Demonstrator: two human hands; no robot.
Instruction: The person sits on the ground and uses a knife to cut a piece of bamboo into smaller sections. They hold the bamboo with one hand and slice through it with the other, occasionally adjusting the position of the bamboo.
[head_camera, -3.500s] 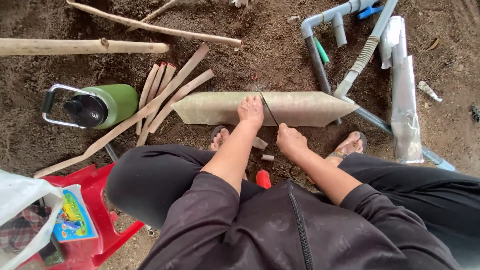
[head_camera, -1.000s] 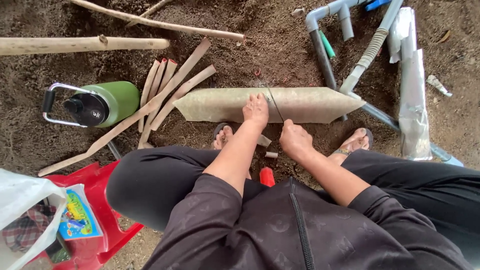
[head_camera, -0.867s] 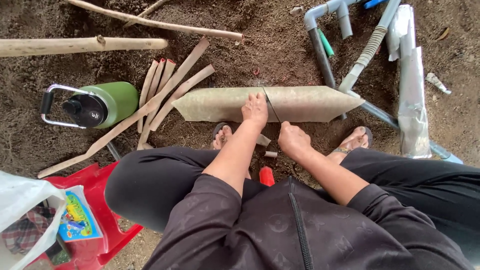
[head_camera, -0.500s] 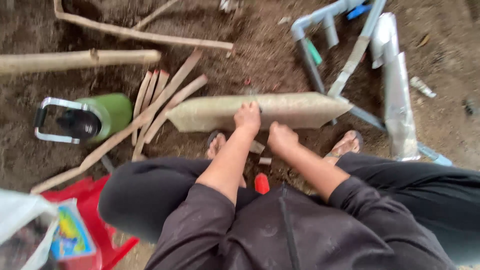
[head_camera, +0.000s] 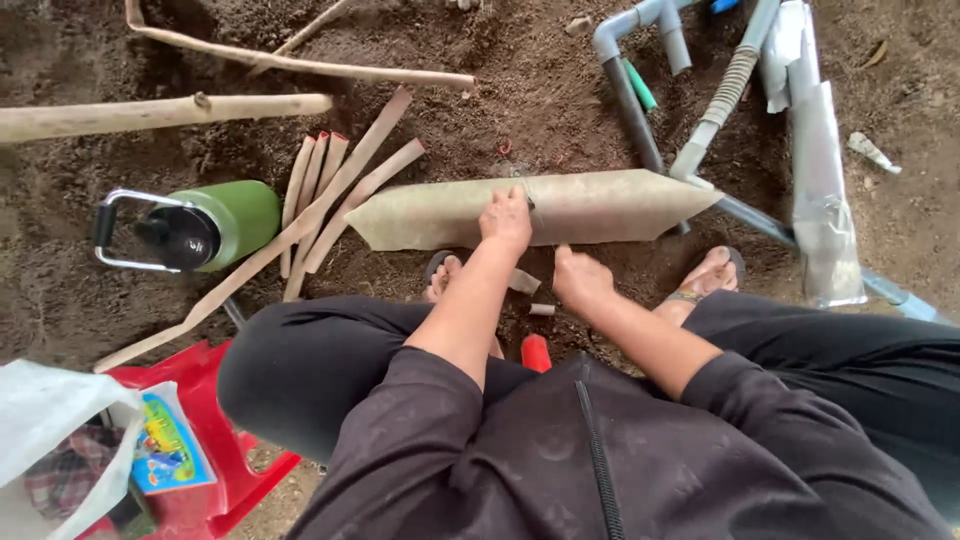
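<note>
Working on the big bamboo piece (head_camera: 560, 205) on the dirt

My left hand (head_camera: 507, 217) is pressing down on its middle; my right hand (head_camera: 580, 280) is hovering loosely curled, empty. Several split strips (head_camera: 330, 195) are already lying beside it, the big piece still whole.

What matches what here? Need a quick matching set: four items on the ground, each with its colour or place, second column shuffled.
Things:
1. flask
2. stool
3. bamboo section
4. pipe

Descriptions:
A. grey, at top right
B. green, lying on its side
C. tan, under the left hand
D. red, at bottom left

Pairs: 1-B, 2-D, 3-C, 4-A
</note>
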